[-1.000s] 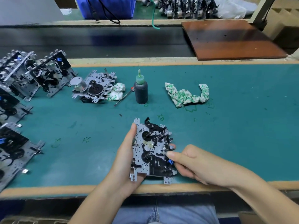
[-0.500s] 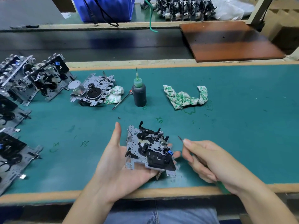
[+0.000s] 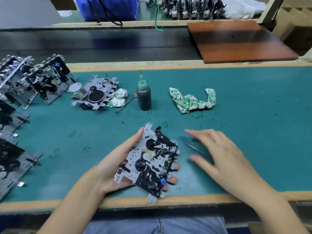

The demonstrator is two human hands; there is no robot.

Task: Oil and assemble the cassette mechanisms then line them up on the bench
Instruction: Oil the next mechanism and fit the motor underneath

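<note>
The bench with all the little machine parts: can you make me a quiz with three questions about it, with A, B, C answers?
1. Where does the oil bottle stand?
A. between the two crumpled cloths
B. on the brown board
C. in the person's lap

2. What colour is the bottle's cap?
A. red
B. green
C. yellow

3. What is the right hand doing?
A. squeezing the bottle
B. gripping a cloth
C. held open with fingers spread, gripping nothing

Answers
1. A: the bottle stands on the green mat, with the small cloth on its left and the larger cloth on its right.
2. B: the cap under the needle tip is green.
3. C: the fingers are spread over a thin metal tool on the mat, while the left hand holds the cassette mechanism.
</note>
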